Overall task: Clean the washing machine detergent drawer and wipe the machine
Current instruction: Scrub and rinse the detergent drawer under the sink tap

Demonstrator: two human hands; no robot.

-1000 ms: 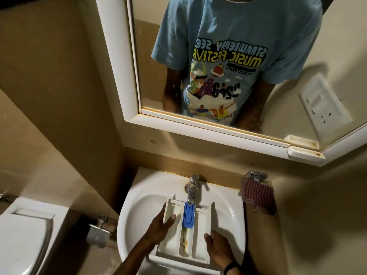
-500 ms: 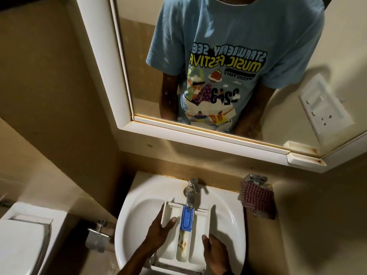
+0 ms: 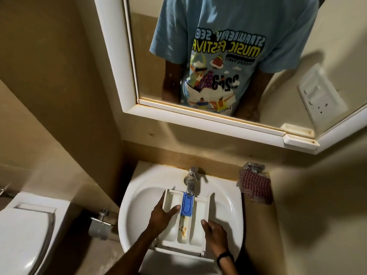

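The white detergent drawer (image 3: 196,233) lies in the white basin (image 3: 139,205), its far end under the tap (image 3: 191,181). A blue insert (image 3: 187,204) sits in its middle channel, and brown-orange residue stains the channel below it. My left hand (image 3: 161,216) grips the drawer's left wall, with the thumb inside the left compartment and the fingers along the outside. My right hand (image 3: 215,236) holds the drawer's right side near the front, fingers curled over its edge. A dark band is on that wrist.
A red-checked cloth (image 3: 255,187) hangs on a metal fitting right of the basin. A white-framed mirror (image 3: 127,80) hangs above and reflects a person in a blue T-shirt. A toilet (image 3: 23,231) stands at the lower left, with a paper holder (image 3: 99,225) beside the basin.
The camera has shifted a little, so the basin sits further right in view. Both hands keep their hold on the drawer, which has barely moved under the tap.
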